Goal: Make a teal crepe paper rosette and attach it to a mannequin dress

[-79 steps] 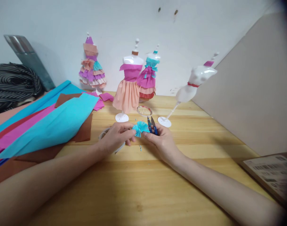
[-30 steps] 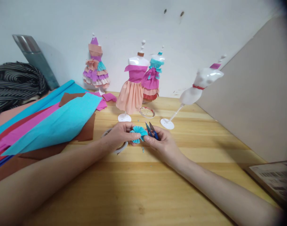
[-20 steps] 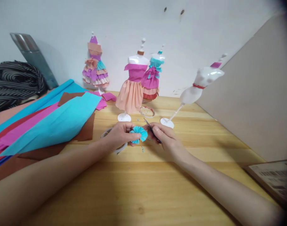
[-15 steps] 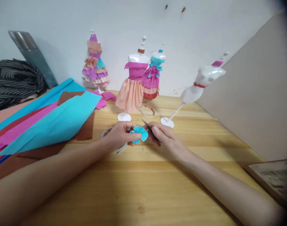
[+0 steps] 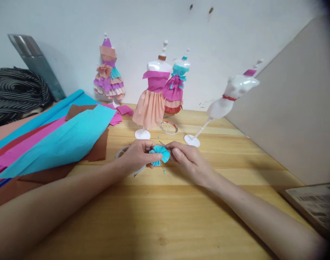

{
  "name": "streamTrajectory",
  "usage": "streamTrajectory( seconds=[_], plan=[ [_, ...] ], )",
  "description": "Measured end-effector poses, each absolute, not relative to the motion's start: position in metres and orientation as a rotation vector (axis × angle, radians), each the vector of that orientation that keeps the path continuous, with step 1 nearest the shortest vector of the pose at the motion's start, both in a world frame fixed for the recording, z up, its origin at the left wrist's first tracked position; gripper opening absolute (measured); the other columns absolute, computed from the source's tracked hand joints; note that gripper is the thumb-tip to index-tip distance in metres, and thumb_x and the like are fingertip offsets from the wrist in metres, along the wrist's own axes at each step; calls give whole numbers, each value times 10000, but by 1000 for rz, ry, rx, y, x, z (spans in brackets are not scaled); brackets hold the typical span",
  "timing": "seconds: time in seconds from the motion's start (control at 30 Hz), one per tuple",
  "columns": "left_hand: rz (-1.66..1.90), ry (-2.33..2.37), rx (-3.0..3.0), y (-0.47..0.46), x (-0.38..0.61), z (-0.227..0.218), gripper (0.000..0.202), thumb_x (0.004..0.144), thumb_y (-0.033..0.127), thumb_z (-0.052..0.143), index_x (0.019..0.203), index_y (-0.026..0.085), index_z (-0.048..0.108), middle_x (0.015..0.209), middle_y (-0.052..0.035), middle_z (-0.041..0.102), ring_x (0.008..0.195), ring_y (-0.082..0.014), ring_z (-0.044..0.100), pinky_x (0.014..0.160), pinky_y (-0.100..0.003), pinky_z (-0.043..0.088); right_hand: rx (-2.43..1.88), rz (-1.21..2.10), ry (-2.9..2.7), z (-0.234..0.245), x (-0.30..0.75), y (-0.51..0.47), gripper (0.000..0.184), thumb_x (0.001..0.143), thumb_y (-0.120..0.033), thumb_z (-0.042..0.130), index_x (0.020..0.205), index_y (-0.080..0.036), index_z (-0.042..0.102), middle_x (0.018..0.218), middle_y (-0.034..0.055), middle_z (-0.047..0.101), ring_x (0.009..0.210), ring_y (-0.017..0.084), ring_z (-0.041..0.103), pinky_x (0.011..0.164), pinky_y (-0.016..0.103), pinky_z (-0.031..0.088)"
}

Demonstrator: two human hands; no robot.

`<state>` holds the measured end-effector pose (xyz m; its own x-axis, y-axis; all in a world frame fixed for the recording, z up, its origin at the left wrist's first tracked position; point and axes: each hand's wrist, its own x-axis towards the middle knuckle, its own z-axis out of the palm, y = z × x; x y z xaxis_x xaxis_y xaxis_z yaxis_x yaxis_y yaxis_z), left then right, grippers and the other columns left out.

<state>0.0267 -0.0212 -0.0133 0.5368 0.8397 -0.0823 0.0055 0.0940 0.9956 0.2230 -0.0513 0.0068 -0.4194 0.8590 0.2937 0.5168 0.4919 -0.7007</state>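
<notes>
My left hand (image 5: 137,156) pinches a pleated, round fan of turquoise crepe paper (image 5: 165,153), thumb on top near its centre. My right hand (image 5: 190,159) is closed round thin, pointed tweezers (image 5: 164,145). Their tips lie just above the upper edge of the paper fan; whether they touch it I cannot tell. Most of the tweezers is hidden by my fingers. Under and behind my left hand is a roll of clear tape (image 5: 139,170), partly covered. A tiny turquoise scrap (image 5: 164,170) lies on the wooden table just below the fan.
Paper-dressed mannequins stand at the back: one ruffled (image 5: 108,77), one with a peach skirt (image 5: 150,104), one magenta and turquoise (image 5: 176,88). A bare white mannequin (image 5: 224,103) leans at right. A shallow round dish (image 5: 169,127) holds small bits. Crepe sheets (image 5: 64,137) lie left, a cardboard box (image 5: 313,202) right.
My right hand has turned the tweezers flatter, and their tips have shifted left, over the fan's upper edge. My left hand keeps its pinch on the paper fan, nearly unmoved.
</notes>
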Motion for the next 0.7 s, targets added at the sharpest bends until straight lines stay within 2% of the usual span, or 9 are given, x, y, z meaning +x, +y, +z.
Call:
streamTrajectory(
  seconds=[0.23, 0.7],
  plan=[
    [749, 869, 1372, -23, 28, -13, 178, 653, 263, 731, 742, 138, 640, 665, 0, 640, 590, -90, 587, 538, -204, 503, -1144, 557, -2185, 9, 224, -53, 439, 992, -489, 327, 956, -183, 640, 795, 68, 675, 704, 196, 603, 686, 322, 448],
    [812, 981, 1544, -25, 29, -16, 118, 691, 263, 665, 733, 153, 656, 631, 7, 634, 563, -98, 567, 515, -206, 462, -1176, 399, -2261, 8, 224, -51, 343, 982, -342, 341, 921, -175, 635, 803, 84, 689, 690, 195, 599, 656, 321, 437]
  ],
)
